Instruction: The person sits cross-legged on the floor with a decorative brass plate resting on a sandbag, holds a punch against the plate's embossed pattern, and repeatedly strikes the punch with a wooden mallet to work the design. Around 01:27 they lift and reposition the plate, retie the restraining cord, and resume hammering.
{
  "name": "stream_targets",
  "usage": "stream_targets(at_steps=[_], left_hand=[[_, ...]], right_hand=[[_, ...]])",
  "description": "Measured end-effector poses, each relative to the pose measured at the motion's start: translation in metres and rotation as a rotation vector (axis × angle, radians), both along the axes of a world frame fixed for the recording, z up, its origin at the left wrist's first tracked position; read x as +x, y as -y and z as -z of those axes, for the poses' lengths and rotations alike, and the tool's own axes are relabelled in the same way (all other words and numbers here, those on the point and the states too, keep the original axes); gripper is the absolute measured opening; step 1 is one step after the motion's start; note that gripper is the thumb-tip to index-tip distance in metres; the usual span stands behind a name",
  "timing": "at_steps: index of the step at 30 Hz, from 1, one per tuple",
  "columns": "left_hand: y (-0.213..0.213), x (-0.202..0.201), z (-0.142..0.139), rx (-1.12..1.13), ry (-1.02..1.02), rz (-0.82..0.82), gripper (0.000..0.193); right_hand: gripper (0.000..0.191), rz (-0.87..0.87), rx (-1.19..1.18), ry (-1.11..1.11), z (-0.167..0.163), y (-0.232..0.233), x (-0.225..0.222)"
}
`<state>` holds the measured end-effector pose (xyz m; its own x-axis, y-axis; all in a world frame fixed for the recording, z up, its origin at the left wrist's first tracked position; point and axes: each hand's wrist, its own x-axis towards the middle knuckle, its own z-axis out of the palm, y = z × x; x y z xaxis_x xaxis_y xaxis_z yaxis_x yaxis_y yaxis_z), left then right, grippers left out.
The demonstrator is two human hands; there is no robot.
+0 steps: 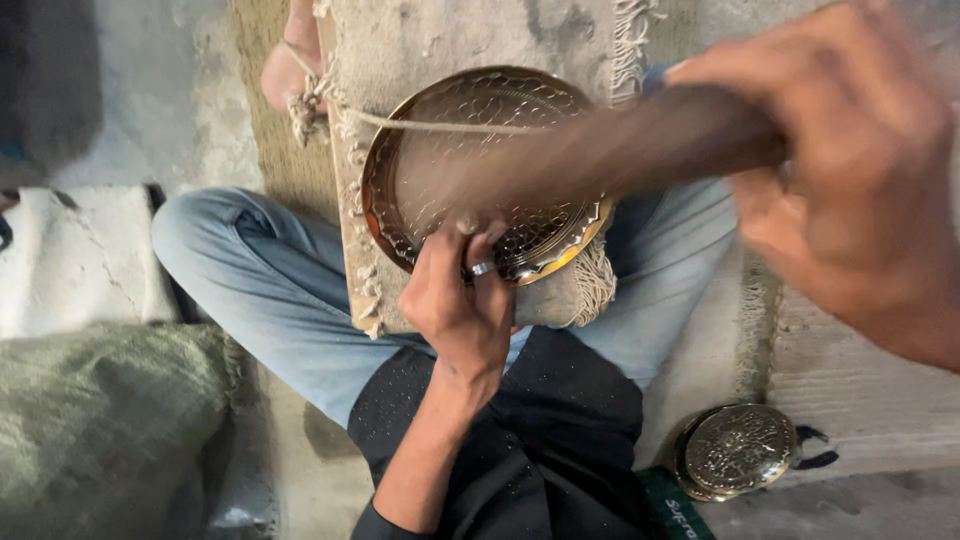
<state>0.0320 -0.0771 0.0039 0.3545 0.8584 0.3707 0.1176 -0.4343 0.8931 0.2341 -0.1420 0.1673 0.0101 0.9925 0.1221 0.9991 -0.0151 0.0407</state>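
Head view: a round brass plate, its rim worked with a dense embossed pattern, lies face up on a coarse, fringed cloth over a wooden board across the person's lap. A thin cord crosses the plate's far half, running left to a knot at the cloth's edge near a bare foot.

The left hand is at the plate's near rim, fingers pinched together on a small punch that stands about upright, tip on the metal. A ring shows on one finger.

The right hand, blurred, is clamped round a dark wooden mallet. Its long axis runs nearly level, from the hand on the right out over the plate toward the left.

A second, smaller patterned disc lies on the floor at the near right. A grey-green sack sits near left.
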Motion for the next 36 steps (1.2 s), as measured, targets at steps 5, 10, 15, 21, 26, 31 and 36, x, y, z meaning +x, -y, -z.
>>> stream_targets(at_steps=[5, 10, 15, 21, 26, 31, 36], left_hand=[[0.001, -0.001, 0.002, -0.017, -0.055, -0.015, 0.015], [0.001, -0.001, 0.008, -0.049, -0.118, -0.046, 0.010], [-0.001, 0.003, 0.008, -0.080, 0.022, -0.010, 0.010], [-0.001, 0.006, 0.001, -0.017, -0.029, -0.034, 0.013], [0.000, 0.003, 0.002, -0.002, -0.061, -0.021, 0.012], [0.000, 0.000, 0.010, 0.054, -0.117, -0.053, 0.012], [0.001, 0.000, 0.011, 0.024, -0.151, -0.059, 0.007]], right_hand=[[0.068, 0.018, -0.025, -0.002, -0.005, -0.003, -0.004], [0.067, 0.045, -0.057, 0.115, 0.007, 0.008, 0.003], [0.043, 0.077, 0.070, -0.245, 0.020, 0.026, 0.014], [0.050, 0.052, 0.059, -0.116, 0.021, 0.030, 0.019], [0.060, -0.002, -0.003, 0.062, 0.012, 0.023, 0.013], [0.071, -0.011, -0.072, 0.165, 0.005, 0.013, 0.007], [0.071, 0.054, -0.081, 0.187, 0.004, 0.014, 0.000]])
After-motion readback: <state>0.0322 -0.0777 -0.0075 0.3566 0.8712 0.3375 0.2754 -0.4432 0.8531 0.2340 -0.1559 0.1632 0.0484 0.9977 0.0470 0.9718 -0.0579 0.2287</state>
